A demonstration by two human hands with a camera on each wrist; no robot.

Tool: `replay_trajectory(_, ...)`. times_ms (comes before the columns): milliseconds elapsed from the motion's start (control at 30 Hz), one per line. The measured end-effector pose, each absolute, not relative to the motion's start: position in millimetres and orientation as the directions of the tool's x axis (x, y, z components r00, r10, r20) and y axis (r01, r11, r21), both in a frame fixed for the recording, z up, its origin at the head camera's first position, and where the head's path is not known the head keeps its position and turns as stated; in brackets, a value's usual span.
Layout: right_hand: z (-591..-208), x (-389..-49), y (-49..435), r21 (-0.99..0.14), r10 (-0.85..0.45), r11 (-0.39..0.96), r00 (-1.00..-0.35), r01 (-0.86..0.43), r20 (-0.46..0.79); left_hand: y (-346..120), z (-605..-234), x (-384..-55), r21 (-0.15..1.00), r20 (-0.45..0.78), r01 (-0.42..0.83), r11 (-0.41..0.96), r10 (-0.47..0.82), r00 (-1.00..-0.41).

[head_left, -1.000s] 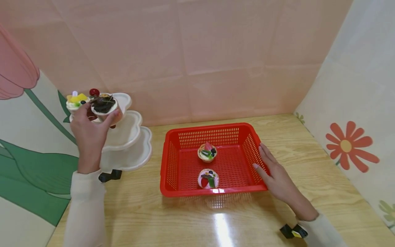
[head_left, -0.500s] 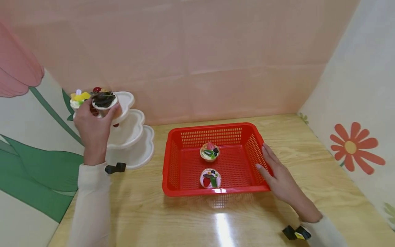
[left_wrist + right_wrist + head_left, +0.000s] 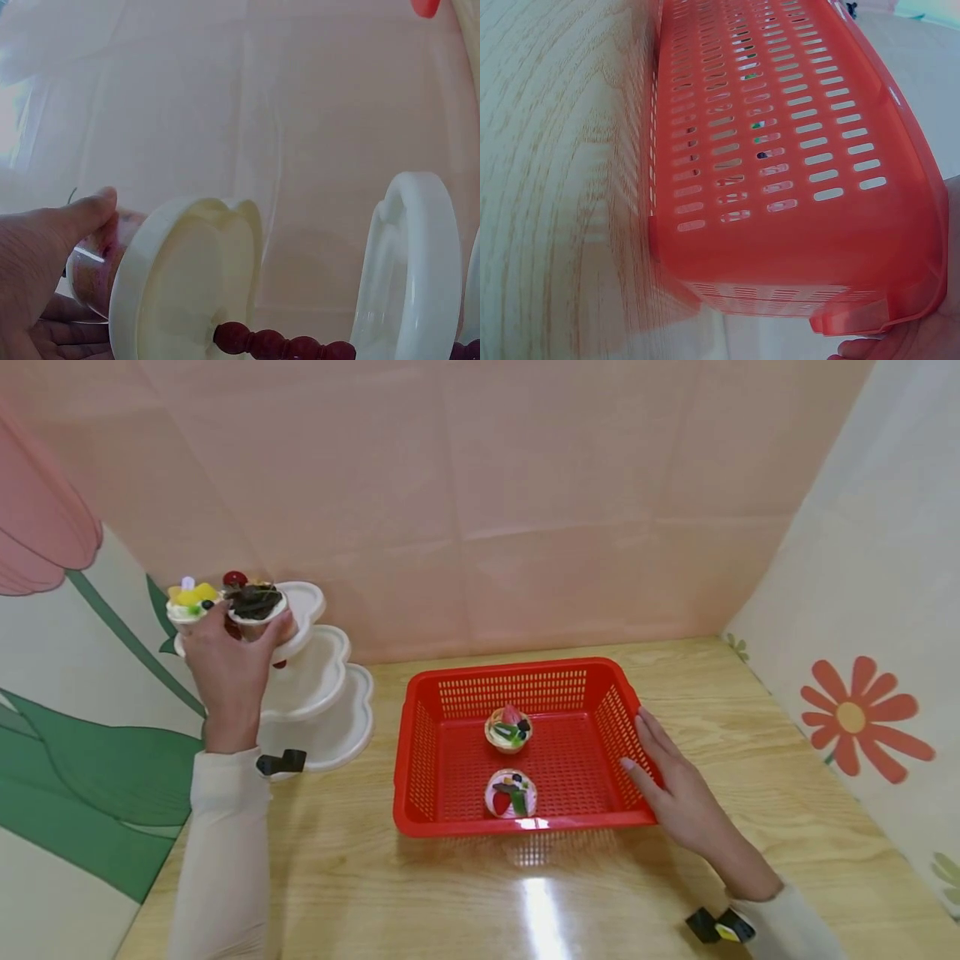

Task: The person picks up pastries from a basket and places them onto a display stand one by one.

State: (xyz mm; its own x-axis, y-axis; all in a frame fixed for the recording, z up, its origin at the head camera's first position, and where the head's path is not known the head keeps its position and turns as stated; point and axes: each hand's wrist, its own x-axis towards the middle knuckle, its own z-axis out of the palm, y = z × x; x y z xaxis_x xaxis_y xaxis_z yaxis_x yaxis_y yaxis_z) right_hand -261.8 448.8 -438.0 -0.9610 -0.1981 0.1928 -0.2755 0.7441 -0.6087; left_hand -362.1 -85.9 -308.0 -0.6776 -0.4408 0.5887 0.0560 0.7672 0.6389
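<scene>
My left hand [image 3: 228,677] grips a clear dessert cup with dark chocolate shavings [image 3: 257,602], thumb on its right side. The cup's base is right at the top tier of a white scalloped three-tier stand [image 3: 330,727]; the left wrist view has the cup [image 3: 105,259] against that tier [image 3: 199,277]. Beside it are a cup topped with yellow fruit [image 3: 193,597] and a red cherry topping [image 3: 235,579], partly hidden. My right hand [image 3: 678,793] holds the right rim of a red plastic basket [image 3: 525,828], thumb over the inner side. Inside lie two fruit tarts [image 3: 508,729].
The stand and basket share a wood-grain table [image 3: 360,877]. A pink backdrop [image 3: 540,527] rises behind, with flower-printed panels at both sides. Dark red beaded posts [image 3: 277,345] join the stand's tiers.
My left hand has shifted slightly right, and the chocolate cup sits a little lower and farther back at the top tier. The head view has shifted slightly. My right hand keeps its place on the basket.
</scene>
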Motion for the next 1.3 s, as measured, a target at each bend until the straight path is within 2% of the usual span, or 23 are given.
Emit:
replay_trajectory(433,-437,-262,447,-0.61,-0.199,0.744,-0.962,-0.274,0.189,-89,-309,-361,0.642,0.546,0.02,0.766,-0.439,-0.713)
replay_trajectory(833,-436,-263,448,-0.61,-0.198,0.745,-0.963,-0.27,0.183,-85,-300,-342,0.66,0.497,-0.013,0.751,-0.45,-0.741)
replay_trajectory(933,-437,-263,447,-0.611,-0.196,0.745,-0.964,-0.266,0.181,-82,-299,-334,0.656,0.525,0.0,0.755,-0.456,-0.718)
replay_trajectory(1100,-437,-263,448,-0.61,-0.196,0.747,-0.965,-0.264,0.177,-79,-302,-322,0.64,0.609,0.052,0.767,-0.464,-0.643)
replay_trajectory(1300,-437,-262,448,-0.608,-0.188,0.751,-0.966,-0.257,0.176,-73,-308,-312,0.596,0.642,0.009,0.803,-0.469,-0.607)
